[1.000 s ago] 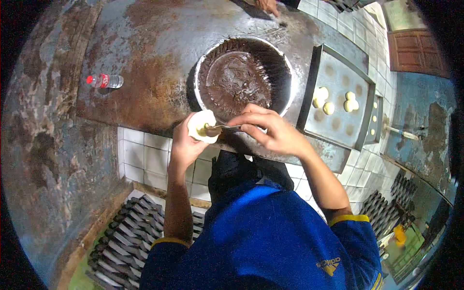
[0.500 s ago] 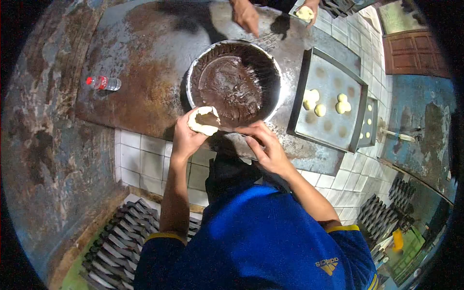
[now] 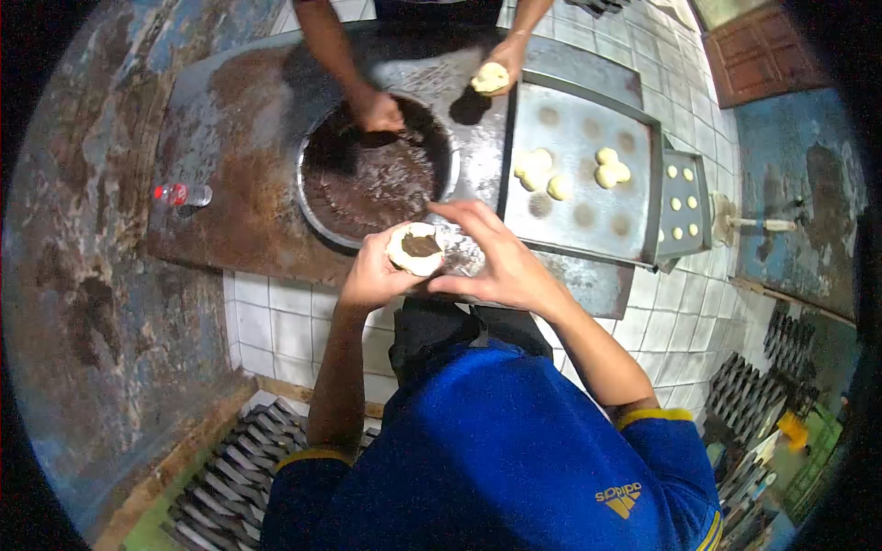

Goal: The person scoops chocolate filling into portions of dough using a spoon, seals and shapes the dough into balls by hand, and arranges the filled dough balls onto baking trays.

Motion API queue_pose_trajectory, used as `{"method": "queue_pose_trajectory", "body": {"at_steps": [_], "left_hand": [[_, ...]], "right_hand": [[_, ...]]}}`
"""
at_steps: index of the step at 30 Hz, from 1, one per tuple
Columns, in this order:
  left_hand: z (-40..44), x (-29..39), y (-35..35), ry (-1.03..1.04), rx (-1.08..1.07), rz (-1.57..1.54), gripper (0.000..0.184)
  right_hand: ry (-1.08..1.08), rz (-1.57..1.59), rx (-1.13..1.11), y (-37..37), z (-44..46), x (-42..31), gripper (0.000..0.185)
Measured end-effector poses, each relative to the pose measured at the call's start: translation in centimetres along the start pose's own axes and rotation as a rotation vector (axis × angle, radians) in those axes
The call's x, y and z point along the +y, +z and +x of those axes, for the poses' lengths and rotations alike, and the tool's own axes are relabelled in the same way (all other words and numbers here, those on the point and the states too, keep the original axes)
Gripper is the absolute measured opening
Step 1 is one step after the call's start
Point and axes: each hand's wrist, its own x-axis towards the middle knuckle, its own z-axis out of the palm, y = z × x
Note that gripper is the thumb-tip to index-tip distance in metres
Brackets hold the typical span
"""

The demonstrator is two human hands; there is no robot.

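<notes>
My left hand [image 3: 375, 274] cups a flattened piece of dough [image 3: 401, 260] with a dark brown filling [image 3: 422, 245] in its middle. Just to the right, my right hand [image 3: 501, 262] has its thumb and fingers spread apart around the dough's right side, and no tool shows in it. Beyond both hands stands a large round metal bowl [image 3: 300, 184] coated with dark brown paste [image 3: 367, 197]. Across the table, a co-worker's hand [image 3: 378, 112] reaches into this bowl, while that person's other hand [image 3: 511, 57] holds a pale dough piece [image 3: 491, 78].
A baking tray [image 3: 588, 119] right of the bowl carries several dough balls [image 3: 612, 169]. Beyond it sits a smaller tray [image 3: 684, 216] with dough balls. A red-capped bottle [image 3: 184, 194] lies at the left on the worn metal table [image 3: 230, 138].
My right hand has let go of a thin tool and opened beside the dough. Filling now sits in the dough's middle. The co-worker's hand has moved into the bowl. The camera view has shifted.
</notes>
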Motion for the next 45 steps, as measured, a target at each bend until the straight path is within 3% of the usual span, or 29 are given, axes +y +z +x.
{"method": "queue_pose_trajectory", "body": {"at_steps": [1,2,3,5,6,7,9,11,13,14,15,17,18,19,21,23,26,27,29,33,34,36,37,38,41,43,45], "left_hand": [[0.5,0.1,1.4,-0.008,-0.064,-0.023,0.041],[1.1,0.3,2.8,0.054,-0.089,-0.001,0.042],[1.5,1.2,4.0,0.059,-0.095,0.004,0.042],[1.8,3.4,6.0,-0.025,-0.158,-0.004,0.043],[2.1,4.4,7.5,0.02,-0.204,-0.015,0.046],[2.2,5.1,8.5,0.023,-0.208,-0.011,0.046],[2.2,6.0,10.6,-0.097,-0.282,-0.202,0.049],[2.5,6.1,13.3,-0.029,-0.249,-0.239,0.046],[2.9,5.4,15.6,-0.004,-0.045,-0.324,0.037],[3.1,5.5,16.3,-0.057,-0.053,-0.381,0.032],[3.1,5.7,17.3,-0.062,-0.06,-0.382,0.032],[3.4,6.5,19.2,0.017,0.002,-0.378,0.031],[3.8,6.5,19.6,-0.004,-0.039,-0.368,0.03],[3.9,6.7,20.1,-0.002,-0.041,-0.365,0.03],[3.7,7.3,21.3,-0.015,-0.052,-0.452,0.03],[3.9,7.3,21.8,-0.022,-0.042,-0.361,0.034],[4.3,9.2,22.3,-0.063,-0.001,-0.551,0.044],[4.2,8.9,21.9,-0.062,0.0,-0.549,0.044],[3.7,7.9,20.8,-0.073,-0.196,-0.756,0.043],[3.0,8.4,22.1,0.076,-0.106,-0.553,0.037],[3.0,8.8,22.6,0.085,-0.002,-0.37,0.035],[3.0,9.3,23.5,0.079,0.135,-0.302,0.03],[3.0,9.0,23.4,0.08,0.136,-0.302,0.03],[3.2,8.5,23.3,0.08,0.134,-0.4,0.031],[3.2,8.7,24.0,0.044,0.119,-0.549,0.032],[3.4,10.7,25.2,-0.037,0.201,-0.611,0.038],[3.4,11.0,24.7,-0.072,0.221,-0.628,0.045]], "right_hand": [[-0.049,-0.012,-0.008,-1.1,-0.2,-0.6,0.088],[-0.038,-0.03,0.021,-2.1,-0.6,-0.8,0.077],[-0.04,-0.033,0.03,-3.4,-1.4,-0.5,0.077],[0.061,0.07,-0.04,-5.8,-3.0,0.2,0.055],[0.036,0.085,0.049,-6.4,-4.0,1.1,0.032],[0.035,0.083,0.055,-7.0,-5.0,1.8,0.032],[0.284,0.428,0.031,-8.4,-6.8,3.1,0.028],[0.2,0.477,0.056,-9.7,-8.2,4.1,0.031],[0.406,0.898,0.032,-11.2,-9.7,3.0,0.046],[0.423,0.893,0.034,-12.3,-10.2,2.1,0.069],[0.428,0.895,0.041,-13.1,-10.8,1.5,0.069],[0.219,0.266,0.038,-14.3,-11.5,0.7,0.082],[0.017,0.025,0.12,-14.4,-11.7,0.3,0.092],[0.015,0.025,0.123,-14.7,-11.6,-0.1,0.092],[-0.214,-0.314,0.073,-15.3,-11.5,-0.7,0.087],[-0.201,-0.319,0.048,-15.8,-11.4,-0.2,0.077],[-0.152,-0.095,0.125,-16.6,-11.8,0.2,0.048],[-0.153,-0.095,0.126,-16.8,-11.9,0.4,0.048],[-0.109,0.055,0.099,-17.2,-12.3,0.8,0.037],[-0.112,0.073,0.234,-17.1,-12.8,0.9,0.023],[-0.111,0.074,0.233,-17.0,-12.8,1.1,0.023],[-0.186,0.098,0.216,-16.9,-12.6,1.0,0.037],[-0.187,0.097,0.216,-17.0,-12.7,0.3,0.037],[-0.106,0.042,0.236,-17.3,-13.0,-0.9,0.046],[-0.17,-0.081,0.235,-17.4,-12.7,-0.9,0.069],[-0.342,-0.214,0.092,-17.3,-12.2,0.1,0.065],[-0.394,-0.157,0.179,-16.5,-11.8,1.2,0.056]]}}
